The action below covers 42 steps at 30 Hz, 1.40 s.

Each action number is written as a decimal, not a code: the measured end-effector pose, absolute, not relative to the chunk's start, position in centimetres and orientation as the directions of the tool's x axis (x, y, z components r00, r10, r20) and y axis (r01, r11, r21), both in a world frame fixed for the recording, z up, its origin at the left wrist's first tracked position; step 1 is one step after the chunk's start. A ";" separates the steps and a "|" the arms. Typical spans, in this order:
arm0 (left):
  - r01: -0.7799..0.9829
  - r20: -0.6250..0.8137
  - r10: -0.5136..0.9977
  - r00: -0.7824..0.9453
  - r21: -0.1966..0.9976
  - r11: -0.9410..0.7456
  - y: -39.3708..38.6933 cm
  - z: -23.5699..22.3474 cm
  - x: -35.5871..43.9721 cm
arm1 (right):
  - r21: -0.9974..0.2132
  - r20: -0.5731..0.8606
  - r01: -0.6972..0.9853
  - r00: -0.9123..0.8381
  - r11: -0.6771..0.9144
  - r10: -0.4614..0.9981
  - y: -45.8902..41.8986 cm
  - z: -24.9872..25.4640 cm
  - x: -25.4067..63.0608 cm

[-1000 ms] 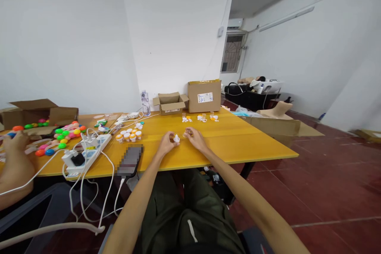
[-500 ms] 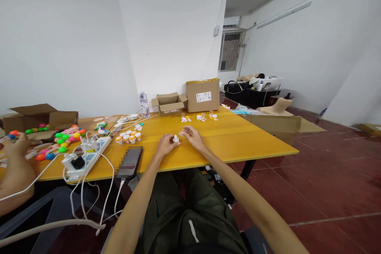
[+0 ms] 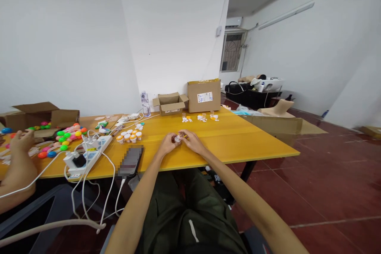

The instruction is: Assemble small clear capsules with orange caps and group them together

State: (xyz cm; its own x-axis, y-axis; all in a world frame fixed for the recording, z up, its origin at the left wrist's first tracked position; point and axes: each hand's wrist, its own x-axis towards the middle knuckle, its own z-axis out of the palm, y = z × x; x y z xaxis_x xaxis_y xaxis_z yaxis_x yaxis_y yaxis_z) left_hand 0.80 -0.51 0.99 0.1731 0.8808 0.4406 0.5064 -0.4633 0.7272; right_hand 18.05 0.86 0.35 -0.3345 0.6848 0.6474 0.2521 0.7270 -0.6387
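White-and-clear plastic piece [image 3: 177, 139], in the head view, sits between the 2 hands, just above the bench [image 3: 235, 139] and near its front edge. Fingers of the left hand [image 3: 167, 144] clamp it from 1 side, those of the right hand [image 3: 191, 141] from the other; their exact contacts are too small to tell. A slack pinch or crooked push could pop it loose, perhaps rolling over that edge. Leftward, lidded jars [image 3: 127, 137] and a phone [image 3: 130, 162] crowd movement; rightward, bare benchtop gives more room.
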 end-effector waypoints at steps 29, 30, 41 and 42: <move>0.120 0.288 0.927 0.241 0.939 -0.323 -0.7 1.6 0.3 | -0.821 0.526 0.059 -0.311 0.569 0.792 1.5 0.2 18.4; 0.123 0.285 0.928 0.241 0.939 -0.320 -0.7 1.6 0.3 | -0.817 0.530 0.061 -0.310 0.573 0.789 1.5 0.2 18.4; 0.118 0.278 0.939 0.201 0.945 -0.305 -0.3 1.0 0.0 | -0.801 0.538 0.082 -0.335 0.593 0.773 1.1 0.6 18.6; 0.118 0.277 0.939 0.204 0.945 -0.305 -0.3 1.0 0.0 | -0.803 0.539 0.073 -0.338 0.592 0.772 1.0 0.7 18.6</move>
